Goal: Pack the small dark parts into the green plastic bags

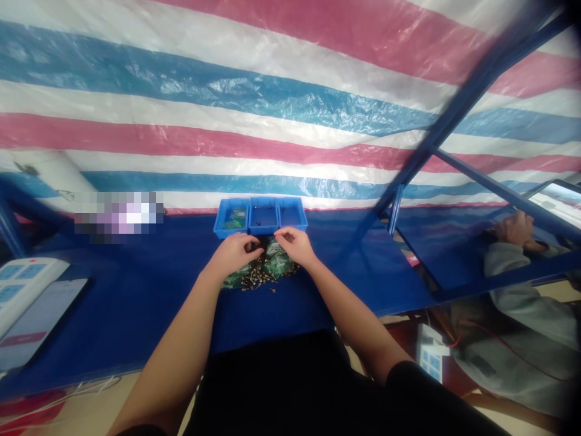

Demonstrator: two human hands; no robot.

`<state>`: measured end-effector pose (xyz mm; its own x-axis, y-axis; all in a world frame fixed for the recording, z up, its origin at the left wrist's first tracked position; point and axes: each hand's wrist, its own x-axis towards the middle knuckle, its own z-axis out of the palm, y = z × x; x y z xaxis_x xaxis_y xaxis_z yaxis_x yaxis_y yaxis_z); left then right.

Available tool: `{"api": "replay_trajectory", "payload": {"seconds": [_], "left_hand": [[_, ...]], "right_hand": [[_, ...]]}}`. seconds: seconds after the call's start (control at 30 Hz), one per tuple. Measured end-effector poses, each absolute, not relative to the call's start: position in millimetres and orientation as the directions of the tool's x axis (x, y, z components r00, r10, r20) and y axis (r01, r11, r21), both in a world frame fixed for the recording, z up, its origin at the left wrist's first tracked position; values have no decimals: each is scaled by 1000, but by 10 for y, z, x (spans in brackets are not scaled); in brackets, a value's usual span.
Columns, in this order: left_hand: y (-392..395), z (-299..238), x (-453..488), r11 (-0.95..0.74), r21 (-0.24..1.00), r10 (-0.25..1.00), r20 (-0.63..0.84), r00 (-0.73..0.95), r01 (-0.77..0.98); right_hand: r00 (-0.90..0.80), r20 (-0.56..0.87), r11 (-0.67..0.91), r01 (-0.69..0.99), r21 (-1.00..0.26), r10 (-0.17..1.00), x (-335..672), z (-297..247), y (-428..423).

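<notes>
Left hand [233,254], right hand [295,244], parts [259,275] (pointing anyhow)

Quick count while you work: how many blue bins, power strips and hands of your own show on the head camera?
Blue bins: 3
Power strips: 2
Own hands, left hand and right hand: 2
Total: 7

Both hands out front, palms down! The left hand [233,254] curls its fingertips [256,245] inward, and the right hand [295,245] answers with its fingers [283,236] bent toward them, only a small gap between. The bare left forearm [181,345] and right forearm [354,318] angle in from below.
</notes>
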<state>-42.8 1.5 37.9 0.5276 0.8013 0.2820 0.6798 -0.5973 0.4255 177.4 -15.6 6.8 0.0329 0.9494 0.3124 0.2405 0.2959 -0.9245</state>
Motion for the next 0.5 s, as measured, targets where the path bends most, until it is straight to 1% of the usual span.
{"api": "replay_trajectory", "payload": {"seconds": [0.13, 0.2, 0.33, 0.4, 0.5], "left_hand": [[29, 314, -391, -627, 372, 779, 290, 556, 685], [31, 292, -367, -622, 389, 782, 273, 560, 680], [36, 278, -344, -599, 465, 796, 250, 552, 652], [42, 272, -347, -593, 489, 799, 261, 542, 640], [46, 256, -355, -580, 492, 813, 292, 504, 650]], "right_hand": [[33, 300, 281, 263, -923, 953, 1768, 55, -158], [31, 306, 288, 265, -920, 951, 1765, 56, -159], [22, 306, 290, 264, -920, 952, 1766, 64, -165], [20, 302, 287, 259, -922, 953, 1766, 68, -168], [19, 293, 278, 261, -925, 956, 1766, 67, -166]]}}
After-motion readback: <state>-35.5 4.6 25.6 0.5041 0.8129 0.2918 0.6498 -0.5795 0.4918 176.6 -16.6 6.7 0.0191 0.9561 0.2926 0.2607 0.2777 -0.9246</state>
